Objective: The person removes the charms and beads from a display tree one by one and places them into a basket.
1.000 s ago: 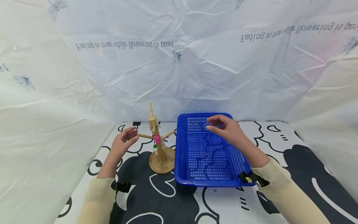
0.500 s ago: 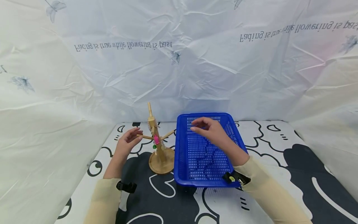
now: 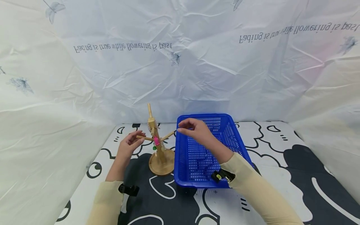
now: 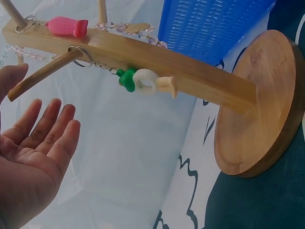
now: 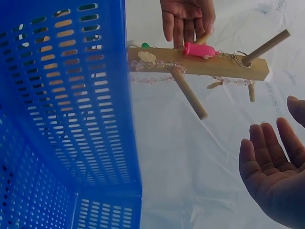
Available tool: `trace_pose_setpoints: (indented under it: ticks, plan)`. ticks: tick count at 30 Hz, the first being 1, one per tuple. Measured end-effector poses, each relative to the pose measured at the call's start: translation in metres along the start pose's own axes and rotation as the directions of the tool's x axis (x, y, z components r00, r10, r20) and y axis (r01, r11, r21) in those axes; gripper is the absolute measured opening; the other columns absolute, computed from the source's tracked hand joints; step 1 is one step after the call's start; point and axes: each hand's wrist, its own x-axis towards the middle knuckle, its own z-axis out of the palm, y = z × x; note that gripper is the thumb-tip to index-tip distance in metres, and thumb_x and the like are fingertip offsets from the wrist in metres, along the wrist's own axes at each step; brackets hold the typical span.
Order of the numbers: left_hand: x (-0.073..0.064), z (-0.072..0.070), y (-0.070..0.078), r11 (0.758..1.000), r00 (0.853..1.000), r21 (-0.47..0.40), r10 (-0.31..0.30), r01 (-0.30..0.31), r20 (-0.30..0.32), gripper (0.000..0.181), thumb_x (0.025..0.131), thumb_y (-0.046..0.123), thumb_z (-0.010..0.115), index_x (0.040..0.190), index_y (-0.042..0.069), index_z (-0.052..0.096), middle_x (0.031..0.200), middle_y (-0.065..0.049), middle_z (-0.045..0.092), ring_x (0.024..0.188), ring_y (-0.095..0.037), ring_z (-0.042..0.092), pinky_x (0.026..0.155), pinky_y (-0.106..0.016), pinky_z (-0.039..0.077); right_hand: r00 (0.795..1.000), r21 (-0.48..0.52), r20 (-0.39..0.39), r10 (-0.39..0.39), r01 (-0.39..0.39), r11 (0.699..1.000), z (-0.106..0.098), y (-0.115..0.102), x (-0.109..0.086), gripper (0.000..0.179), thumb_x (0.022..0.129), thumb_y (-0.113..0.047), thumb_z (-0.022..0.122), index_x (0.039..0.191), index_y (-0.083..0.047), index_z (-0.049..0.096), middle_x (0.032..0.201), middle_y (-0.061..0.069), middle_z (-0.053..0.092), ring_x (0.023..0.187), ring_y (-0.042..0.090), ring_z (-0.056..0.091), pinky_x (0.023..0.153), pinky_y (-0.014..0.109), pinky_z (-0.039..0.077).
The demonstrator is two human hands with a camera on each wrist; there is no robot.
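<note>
A wooden peg stand [image 3: 158, 153] with a round base is upright on the cloth, left of the basket. On its pegs hang keychains: a pink one [image 4: 67, 27], a green and white one [image 4: 127, 80], and pink-beaded bracelets [image 5: 159, 66]. My left hand [image 3: 131, 145] is around the tip of the left peg [image 4: 45, 75]; in the left wrist view the thumb is above it and the relaxed fingers are below, with a gap from the fingers. My right hand [image 3: 194, 129] hovers over the basket's left rim, near the right peg [image 5: 190, 95]. Its thumb and fingers are apart, holding nothing.
The blue perforated basket [image 3: 180, 162] stands right of the stand, with dark strands faintly visible inside. Black-and-white patterned cloth [image 3: 213, 206] covers the table. A white plastic sheet [image 3: 180, 84] rises behind and at both sides.
My right hand has moved left across the basket toward the stand. My left hand has moved right, up to the left peg. The stand and basket have stayed put.
</note>
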Motion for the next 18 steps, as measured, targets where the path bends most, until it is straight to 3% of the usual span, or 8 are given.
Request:
trace_pose_setpoints:
  ticks: [7,18]
  plan:
    - [-0.001,0.002,0.0,0.999,0.999,-0.019,-0.039,0.039,-0.014,0.046,0.103,0.022,0.064,0.144,0.004,0.053,0.107,0.03,0.062,0.107,0.01,0.059,0.094,-0.003,0.048,1.0,0.033,-0.002,0.024,-0.024,0.999,0.014,-0.004,0.007,0.029,0.098,-0.025,0.07,0.121,-0.007,0.071,0.12,0.013,0.072,0.105,0.023,0.067,0.093,0.034,0.06]
    - [0.0,0.009,-0.001,0.992,0.998,-0.122,-0.045,0.04,-0.042,0.042,0.102,0.017,0.065,0.137,-0.003,0.055,0.098,0.029,0.067,0.102,0.003,0.063,0.092,-0.007,0.054,1.0,0.097,0.024,0.02,-0.022,0.995,0.037,-0.009,0.014,0.028,0.099,-0.022,0.069,0.121,-0.004,0.07,0.12,0.015,0.072,0.107,0.024,0.068,0.096,0.037,0.06]
